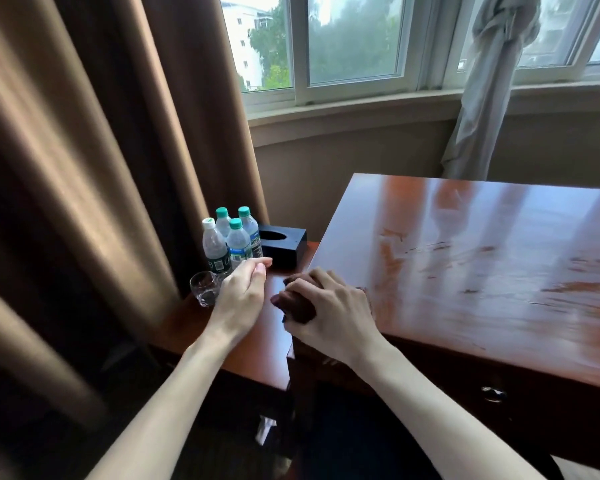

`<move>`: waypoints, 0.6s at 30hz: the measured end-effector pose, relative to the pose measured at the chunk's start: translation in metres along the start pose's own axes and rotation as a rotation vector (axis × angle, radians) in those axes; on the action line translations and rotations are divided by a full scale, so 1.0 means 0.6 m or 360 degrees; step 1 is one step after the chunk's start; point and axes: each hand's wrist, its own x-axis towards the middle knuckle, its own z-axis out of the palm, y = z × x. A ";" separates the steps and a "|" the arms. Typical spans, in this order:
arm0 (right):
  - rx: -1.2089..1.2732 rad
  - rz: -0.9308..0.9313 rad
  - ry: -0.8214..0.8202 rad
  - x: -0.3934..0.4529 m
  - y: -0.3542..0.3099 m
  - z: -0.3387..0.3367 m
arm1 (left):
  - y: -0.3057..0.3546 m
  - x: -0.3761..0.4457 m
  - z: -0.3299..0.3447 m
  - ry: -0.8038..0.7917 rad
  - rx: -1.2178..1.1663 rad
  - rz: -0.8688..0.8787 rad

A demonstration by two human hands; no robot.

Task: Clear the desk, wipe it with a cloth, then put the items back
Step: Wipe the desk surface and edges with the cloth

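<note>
The glossy red-brown desk (482, 258) fills the right side, its top bare with streaky marks. At its near left corner my right hand (333, 306) grips a crumpled dark brown cloth (293, 304). My left hand (243, 292) hovers over the lower side table (264, 341), fingers loosely curled and holding nothing. It is just in front of several green-capped water bottles (234, 242). A clear glass (205, 287) stands left of that hand. A black tissue box (284, 244) sits behind the bottles, against the desk's side.
Heavy brown curtains (84, 168) hang close along the left of the side table. A tied grey curtain (492, 81) hangs behind the desk below the window. A drawer handle (492, 394) shows on the desk's front.
</note>
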 end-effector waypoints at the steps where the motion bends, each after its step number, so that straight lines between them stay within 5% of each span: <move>1: 0.0009 0.0087 0.0006 0.010 0.022 -0.010 | 0.004 -0.004 0.006 -0.0034 0.0040 0.0030; 5: -0.0138 0.0536 0.0052 0.088 0.086 -0.017 | 0.002 -0.034 0.018 -0.0215 0.0142 0.0182; 10: -0.0018 0.0120 0.0012 -0.023 0.025 -0.024 | -0.001 -0.014 0.026 -0.0200 0.0120 0.0239; 16: -0.0134 0.0532 0.0048 0.064 0.125 -0.052 | 0.028 0.002 0.092 -0.0299 0.0119 0.0346; 18: -0.0330 0.0398 0.0079 0.057 0.122 -0.041 | 0.035 0.015 0.108 -0.0305 0.0148 0.0365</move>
